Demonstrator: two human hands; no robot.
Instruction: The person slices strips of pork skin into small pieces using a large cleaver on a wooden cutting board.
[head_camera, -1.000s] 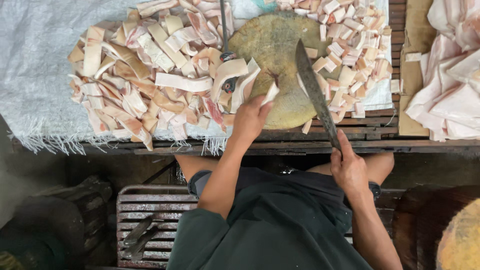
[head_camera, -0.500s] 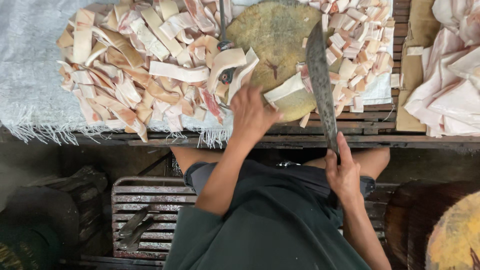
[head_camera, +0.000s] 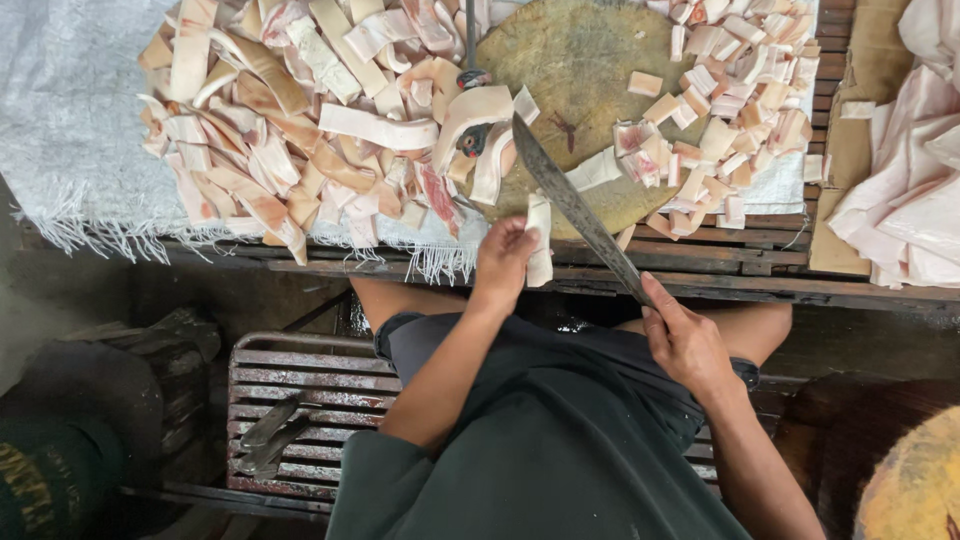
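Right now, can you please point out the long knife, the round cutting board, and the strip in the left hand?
long knife (head_camera: 570, 205), head view, middle of the blade.
round cutting board (head_camera: 585, 75), head view, bare top surface.
strip (head_camera: 540, 215), head view, upper end above the fingers.

I see pale pink-and-cream meat strips (head_camera: 300, 130), an olive-brown round chopping block (head_camera: 585, 70), a grey steel knife blade (head_camera: 570, 205), white woven sacking (head_camera: 70, 120), dark green clothing (head_camera: 560, 450), a rusty slatted stool (head_camera: 300, 400)
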